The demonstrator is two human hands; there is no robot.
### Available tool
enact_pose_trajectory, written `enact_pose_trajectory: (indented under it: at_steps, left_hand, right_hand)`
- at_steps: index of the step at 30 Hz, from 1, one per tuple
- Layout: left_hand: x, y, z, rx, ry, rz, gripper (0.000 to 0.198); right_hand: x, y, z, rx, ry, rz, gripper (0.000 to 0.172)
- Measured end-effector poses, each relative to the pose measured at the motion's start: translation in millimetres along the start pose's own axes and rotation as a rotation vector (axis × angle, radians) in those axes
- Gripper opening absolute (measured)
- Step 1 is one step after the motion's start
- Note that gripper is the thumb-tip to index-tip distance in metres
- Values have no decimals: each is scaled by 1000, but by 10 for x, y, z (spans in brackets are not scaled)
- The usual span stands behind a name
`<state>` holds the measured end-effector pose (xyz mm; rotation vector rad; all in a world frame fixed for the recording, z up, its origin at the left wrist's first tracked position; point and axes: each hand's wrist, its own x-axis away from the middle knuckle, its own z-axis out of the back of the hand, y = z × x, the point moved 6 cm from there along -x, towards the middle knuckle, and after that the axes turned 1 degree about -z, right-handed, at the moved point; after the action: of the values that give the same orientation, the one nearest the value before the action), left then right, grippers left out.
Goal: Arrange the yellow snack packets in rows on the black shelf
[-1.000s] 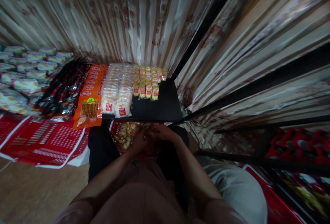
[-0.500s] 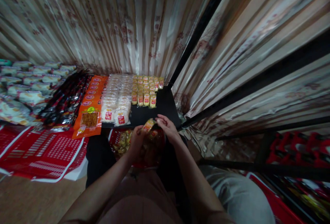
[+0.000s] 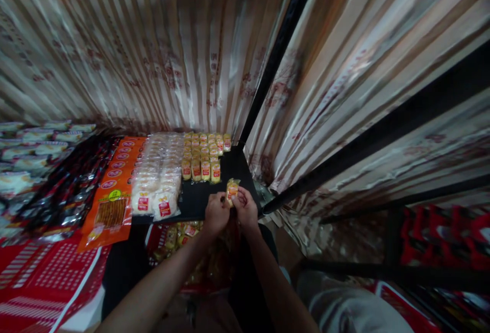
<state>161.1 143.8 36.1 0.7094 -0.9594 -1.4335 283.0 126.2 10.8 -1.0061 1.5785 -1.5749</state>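
My right hand point(image 3: 247, 211) grips a small yellow wrapped snack cake point(image 3: 231, 190) with a red and white label, thumb and fingers on its right side. The curled fingers of my left hand point(image 3: 217, 214) hold its lower left edge. Both hands are above the front of a black shelf point(image 3: 237, 169). Behind them, similar snack cakes point(image 3: 201, 168) stand in neat rows. Below my forearms a red basket point(image 3: 153, 238) holds more yellow wrapped cakes point(image 3: 172, 236), partly hidden by my arms.
Left of the rows lie clear-wrapped white packs point(image 3: 156, 169), an orange bag point(image 3: 111, 185), dark packets point(image 3: 72, 180) and white packets point(image 3: 30, 162). A red basket point(image 3: 46, 271) is at lower left. Black posts point(image 3: 273, 57) frame a pleated curtain point(image 3: 172, 42). Red packets point(image 3: 440, 236) fill the right.
Both hands have moved forward from over the basket to the shelf front, bringing the snack cake along. It now points more upright, and my right hand has closed on it. The view has shifted.
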Motion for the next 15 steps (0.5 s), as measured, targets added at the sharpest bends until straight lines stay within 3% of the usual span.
enact_pose_trajectory:
  at_steps: [5,10,12,15]
  left_hand:
    - [-137,351,-101,-311,47,-288,41]
    - [-323,578,-248,-655,31,-700,50]
    - [-452,597,-242,-752,12,-757,54]
    - [-667,576,-174,-845,2,-712,57]
  right_hand:
    - [-427,27,23,23,17,55,37]
    - [-943,22,-145,97,40,76,38]
    - [-1120,4,-232,128,42,88,37]
    - [-1311,-65,-342,229,46,152,37]
